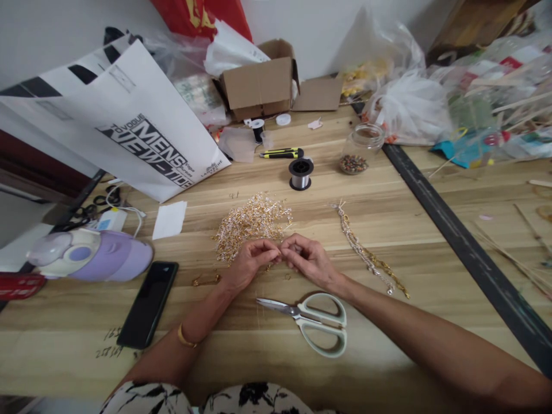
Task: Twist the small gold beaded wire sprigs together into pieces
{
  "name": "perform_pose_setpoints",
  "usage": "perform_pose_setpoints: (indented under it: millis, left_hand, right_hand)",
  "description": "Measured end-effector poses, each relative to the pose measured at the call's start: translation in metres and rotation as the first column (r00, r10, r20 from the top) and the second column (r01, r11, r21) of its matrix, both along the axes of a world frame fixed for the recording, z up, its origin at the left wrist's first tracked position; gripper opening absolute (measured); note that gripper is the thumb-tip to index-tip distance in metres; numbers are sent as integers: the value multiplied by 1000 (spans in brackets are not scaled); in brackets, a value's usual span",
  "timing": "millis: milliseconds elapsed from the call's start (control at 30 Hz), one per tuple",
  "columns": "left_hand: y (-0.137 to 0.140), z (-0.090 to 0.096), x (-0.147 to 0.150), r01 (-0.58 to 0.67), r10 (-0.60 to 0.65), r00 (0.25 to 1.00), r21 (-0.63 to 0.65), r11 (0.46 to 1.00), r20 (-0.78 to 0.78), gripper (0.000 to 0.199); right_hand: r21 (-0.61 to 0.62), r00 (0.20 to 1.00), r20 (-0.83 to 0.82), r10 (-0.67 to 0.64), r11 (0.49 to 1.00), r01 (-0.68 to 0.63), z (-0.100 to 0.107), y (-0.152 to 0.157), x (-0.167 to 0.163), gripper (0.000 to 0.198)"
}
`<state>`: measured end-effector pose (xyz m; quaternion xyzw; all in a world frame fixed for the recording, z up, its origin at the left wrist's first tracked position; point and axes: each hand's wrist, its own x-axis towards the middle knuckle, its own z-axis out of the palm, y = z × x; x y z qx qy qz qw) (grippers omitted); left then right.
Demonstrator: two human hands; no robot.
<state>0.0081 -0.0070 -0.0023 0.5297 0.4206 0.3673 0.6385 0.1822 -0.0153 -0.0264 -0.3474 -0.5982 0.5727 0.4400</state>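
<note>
My left hand [254, 259] and my right hand [307, 260] meet fingertip to fingertip over the wooden table, both pinched closed. Whatever sits between the fingers is too small to make out. Just behind them lies a loose heap of gold and silver beads or chain pieces [250, 221]. Scissors with pale green handles [319, 322] rest in front of my hands, blades pointing left. To the right of my right hand stretch a silver chain [356, 244] and a gold chain [383, 265], side by side. A few small gold pieces [207, 280] lie by my left wrist.
Behind the heap are a wire spool [301, 175], a yellow-black utility knife [282, 153] and a glass jar of beads [360, 152]. A phone [149, 305], a purple bottle [99, 254] and a white paper bag [129, 115] occupy the left. A cardboard box [259, 86] stands at the back.
</note>
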Motion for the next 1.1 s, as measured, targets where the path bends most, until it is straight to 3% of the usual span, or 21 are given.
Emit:
perform_pose_setpoints:
  millis: [300, 667, 1100]
  left_hand:
    - [0, -1, -1, 21, -21, 1000, 28, 999, 18, 15]
    - [0, 4, 2, -62, 62, 998, -28, 998, 5, 19]
    - [2, -6, -3, -113, 116, 990, -38, 993, 80, 12]
  right_hand:
    - [2, 1000, -21, 4, 1000, -4, 2, -1, 0, 24]
    - [2, 999, 41, 0, 1000, 0, 0, -1, 0, 23]
    - [-3, 995, 104, -10, 1000, 10, 0, -3, 0, 15]
